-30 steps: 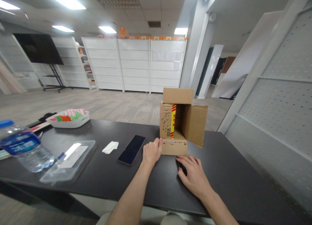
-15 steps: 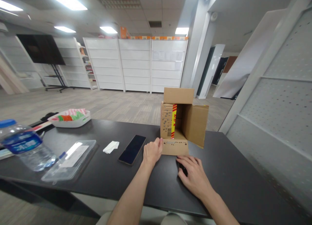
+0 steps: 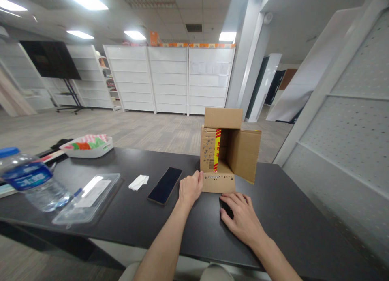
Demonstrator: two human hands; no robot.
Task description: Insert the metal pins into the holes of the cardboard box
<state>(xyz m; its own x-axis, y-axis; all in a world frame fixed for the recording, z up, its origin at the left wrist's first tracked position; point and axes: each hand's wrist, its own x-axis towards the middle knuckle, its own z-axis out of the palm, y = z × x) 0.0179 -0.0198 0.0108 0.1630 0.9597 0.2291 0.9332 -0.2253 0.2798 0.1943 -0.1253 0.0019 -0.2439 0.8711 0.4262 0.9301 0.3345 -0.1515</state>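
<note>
One left hand (image 3: 191, 187) curls at box flap (image 3: 219, 185), grip I can't tell; right hand (image 3: 241, 216) loosely cups black mouse (image 3: 226, 209).

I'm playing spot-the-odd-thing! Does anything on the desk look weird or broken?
Yes, the cardboard box. Its flaps stick out different ways, and dark and silvery spots, maybe holes, dot its lower flap, unlike plain cardboard. A crumpled white scrap lies loose beside the phone. I see no spill.
</note>
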